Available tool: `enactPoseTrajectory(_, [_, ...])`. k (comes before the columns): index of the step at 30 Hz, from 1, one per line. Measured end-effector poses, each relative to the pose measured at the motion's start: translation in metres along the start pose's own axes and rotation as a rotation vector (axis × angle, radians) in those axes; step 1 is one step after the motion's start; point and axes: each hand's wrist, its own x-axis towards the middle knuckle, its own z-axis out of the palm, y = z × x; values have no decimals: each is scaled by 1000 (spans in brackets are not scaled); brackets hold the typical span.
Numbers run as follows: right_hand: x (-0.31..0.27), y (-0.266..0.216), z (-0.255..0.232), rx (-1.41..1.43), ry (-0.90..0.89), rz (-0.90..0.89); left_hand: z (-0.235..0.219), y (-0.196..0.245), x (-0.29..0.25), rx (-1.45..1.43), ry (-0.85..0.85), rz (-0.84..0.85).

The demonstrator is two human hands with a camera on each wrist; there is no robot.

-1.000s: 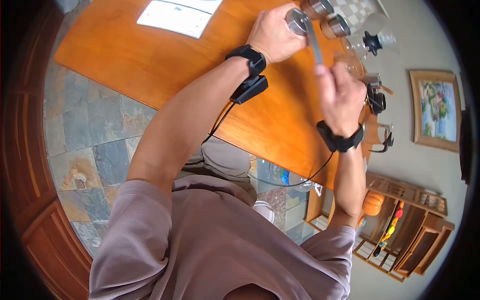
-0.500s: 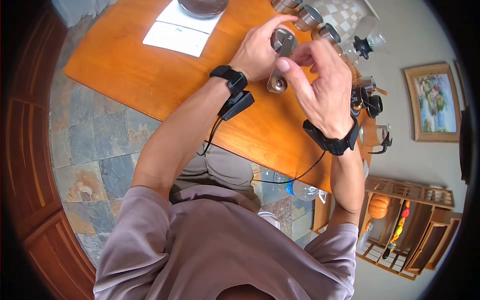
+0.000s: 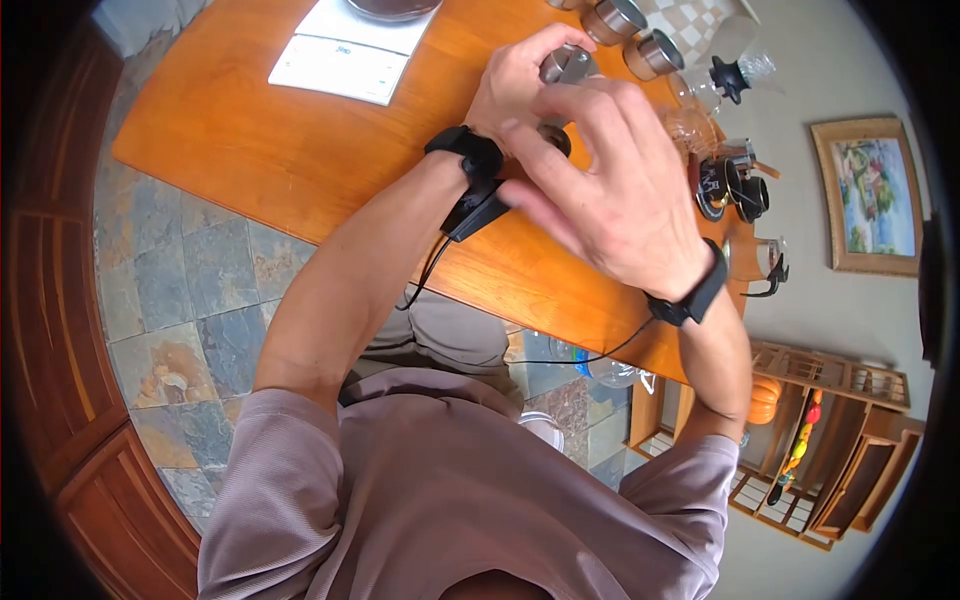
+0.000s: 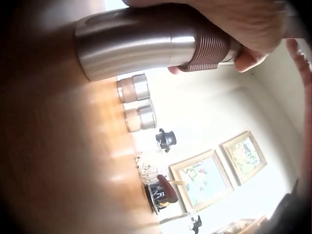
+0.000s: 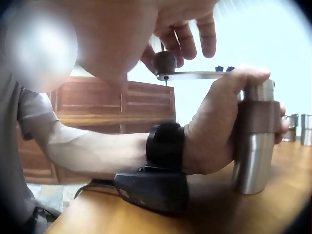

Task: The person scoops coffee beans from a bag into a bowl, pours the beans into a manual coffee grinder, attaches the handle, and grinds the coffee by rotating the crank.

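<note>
My left hand (image 3: 510, 90) grips a hand coffee grinder (image 5: 256, 161) around its brown ribbed band. The steel grinder stands close to upright over the wooden table, its foot right at the tabletop in the right wrist view. From its top a flat metal crank arm (image 5: 195, 75) runs out to a dark round knob (image 5: 163, 62). My right hand (image 3: 620, 190) is over the crank, palm down and fingers spread loosely. In the right wrist view its fingertips hang just behind the knob; the thumb stands apart from it in the head view.
Steel cups (image 3: 653, 55) stand beyond the grinder. Glassware with a black fitting (image 3: 730, 80), a dark cup (image 3: 752, 198) and a glass pot (image 3: 765, 262) line the table's right side. A white paper (image 3: 340, 65) with a dark dish (image 3: 395, 6) on it lies at the far left.
The crank has swung round, its knob passing from the right to the near side of the grinder. My right hand moved left with it. The left hand keeps its grip.
</note>
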Motion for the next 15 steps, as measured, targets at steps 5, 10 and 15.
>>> enactPoseTrajectory(5, [15,6,-23,-144,-172,-149,6,15,-5,257,-1,145])
enactPoseTrajectory(10, [51,32,-1,87,-274,-319,1,-1,1,128,-6,141])
enactPoseTrajectory(15, [155,11,-31,-5,-963,56,-2,-53,7,955,187,540])
